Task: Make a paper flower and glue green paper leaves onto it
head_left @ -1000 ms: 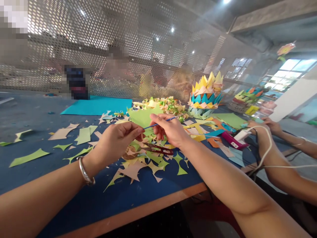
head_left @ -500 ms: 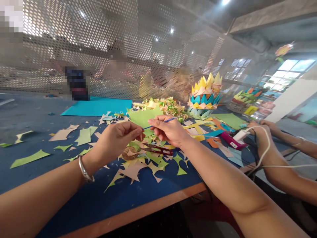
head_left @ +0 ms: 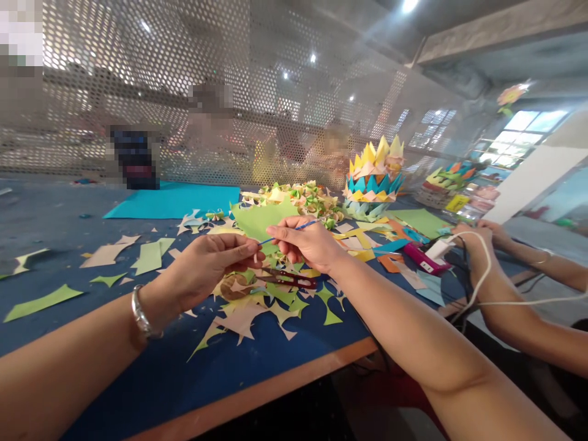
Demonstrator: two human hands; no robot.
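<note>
A thin blue stick (head_left: 266,241) runs slantwise between my two hands, above the paper scraps. My right hand (head_left: 307,242) is closed around it like a pen, its rear end sticking out past the knuckles. The fingers of my left hand (head_left: 211,264) pinch the lower tip, where a small pale bit shows that I cannot make out clearly. Beneath the hands lie red-handled thread snips (head_left: 296,281) and a round wooden disc (head_left: 235,285), partly covered by scraps. Just behind my right hand is a light green paper sheet (head_left: 260,217).
Cut paper scraps (head_left: 236,318) spread over the blue table (head_left: 184,380). A heap of folded paper pieces (head_left: 298,195) and a tiered paper-petal piece (head_left: 374,177) stand behind, beside a turquoise sheet (head_left: 174,201). At right are a magenta power strip (head_left: 425,258), a white cable and another person's arms (head_left: 509,294).
The whole view has shifted slightly. My left hand has moved a little down and left, and both hands keep their pinch on the blue stick.
</note>
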